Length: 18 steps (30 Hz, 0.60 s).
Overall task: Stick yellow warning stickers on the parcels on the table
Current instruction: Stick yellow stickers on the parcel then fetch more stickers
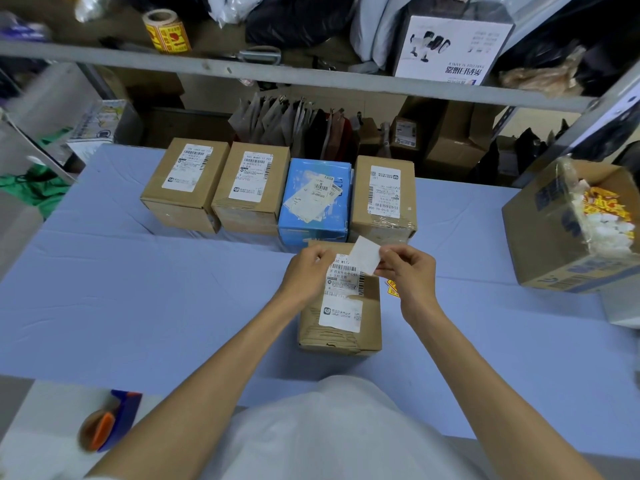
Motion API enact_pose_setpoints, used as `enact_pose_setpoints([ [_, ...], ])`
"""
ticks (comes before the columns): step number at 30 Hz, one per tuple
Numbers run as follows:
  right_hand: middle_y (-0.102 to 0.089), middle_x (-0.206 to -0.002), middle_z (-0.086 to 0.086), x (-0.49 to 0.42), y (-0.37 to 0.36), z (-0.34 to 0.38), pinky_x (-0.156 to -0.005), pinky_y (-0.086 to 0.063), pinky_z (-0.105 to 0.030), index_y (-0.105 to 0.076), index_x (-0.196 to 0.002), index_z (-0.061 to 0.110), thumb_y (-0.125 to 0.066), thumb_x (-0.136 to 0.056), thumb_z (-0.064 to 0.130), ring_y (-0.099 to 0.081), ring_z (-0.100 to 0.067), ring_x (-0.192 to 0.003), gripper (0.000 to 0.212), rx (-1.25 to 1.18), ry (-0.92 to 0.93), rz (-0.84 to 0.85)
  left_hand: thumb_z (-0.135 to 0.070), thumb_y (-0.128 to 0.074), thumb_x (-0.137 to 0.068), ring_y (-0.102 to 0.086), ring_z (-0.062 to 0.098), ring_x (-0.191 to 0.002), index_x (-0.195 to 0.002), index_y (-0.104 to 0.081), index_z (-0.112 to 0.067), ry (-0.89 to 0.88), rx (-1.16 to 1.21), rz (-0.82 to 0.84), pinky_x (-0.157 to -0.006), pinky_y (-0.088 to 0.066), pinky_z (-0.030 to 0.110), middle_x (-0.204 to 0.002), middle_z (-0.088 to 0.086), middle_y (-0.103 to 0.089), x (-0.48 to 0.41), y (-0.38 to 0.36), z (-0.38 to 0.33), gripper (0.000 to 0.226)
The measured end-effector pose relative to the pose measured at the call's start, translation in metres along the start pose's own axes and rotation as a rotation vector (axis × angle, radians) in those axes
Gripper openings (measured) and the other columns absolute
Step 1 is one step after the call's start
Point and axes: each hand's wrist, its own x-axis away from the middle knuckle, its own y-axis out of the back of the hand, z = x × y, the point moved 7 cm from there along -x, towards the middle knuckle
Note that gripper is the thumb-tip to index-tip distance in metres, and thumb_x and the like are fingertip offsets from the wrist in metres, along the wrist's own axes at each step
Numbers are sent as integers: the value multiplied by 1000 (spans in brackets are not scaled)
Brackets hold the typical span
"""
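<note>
A brown parcel (341,327) lies on a blue surface (138,289). Above its far end, the right grip (408,271) pinches a white slip (365,254) between thumb and fingers. The left grip (306,271), just left of the slip, has its fingers curled; whether it holds anything cannot be told. Yellow stickers (393,289) peek out just right of the brown parcel, mostly hidden by the right wrist. Four more parcels (251,181) stand in a row behind it.

Parcel (370,306) nearest the table's front edge: shipping label (341,315) reads "30 W172". White carton (450,46) on shelf (311,77): inverted "BARCODE SCANNER". Remaining labels illegible.
</note>
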Motion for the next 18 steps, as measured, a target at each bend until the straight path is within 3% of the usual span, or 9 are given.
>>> enact_pose_setpoints([
  [4, -70, -76, -10, 1, -3, 0, -58, -56, -20, -69, -86, -1, -60, -90, 3, -68, -13, -62, 10, 19, 8, 7, -18, -30, -102, -54, 13, -78, -111, -42, -17, 34, -39, 40, -63, -41, 27, -88, 1, -57, -1, -2, 4, 15],
  [8, -70, -76, -6, 0, -6, 3, -60, -56, -21, -69, -85, 0, -60, -90, 4, -68, -12, -63, 11, 47, 28, 5, 8, -29, -92, -47, 9, -78, -122, -36, -9, -14, -71, 127, -61, -39, 18, -103, 2, -48, -1, -6, -1, 35],
  [11, -70, -77, -6, -1, -6, 5, -64, -58, -26, -69, -81, 4, -61, -90, 5, -70, -17, -68, 12, 78, 45, -9, 7, -27, -93, -46, 5, -78, -115, -42, -10, -66, -108, 80, -64, -39, 15, -98, 0, -48, 0, -2, -7, 33],
  [14, -71, -80, -9, -1, -5, 6, -67, -58, -30, -69, -80, 7, -61, -89, 6, -70, -25, -75, 12, 103, 71, -39, 4, -33, -91, -48, 7, -73, -89, -52, -15, -108, -30, -41, -64, -40, 21, -81, -3, -53, 3, 2, -16, 27],
  [16, -71, -80, -9, 0, -7, 7, -67, -58, -31, -70, -78, 9, -61, -89, 7, -70, -27, -77, 14, 123, 84, -49, -12, -43, -94, -51, 9, -70, -82, -55, -16, -145, -57, -86, -64, -40, 27, -75, -1, -57, 4, -1, -23, 17],
  [18, -70, -76, -8, 1, -9, 9, -70, -59, -36, -70, -77, 9, -62, -87, 7, -70, -29, -75, 13, 129, 95, -57, -31, -56, -91, -55, 10, -71, -89, -56, -21, -180, -139, -91, -63, -42, 26, -74, -1, -59, 4, -8, -28, 10],
])
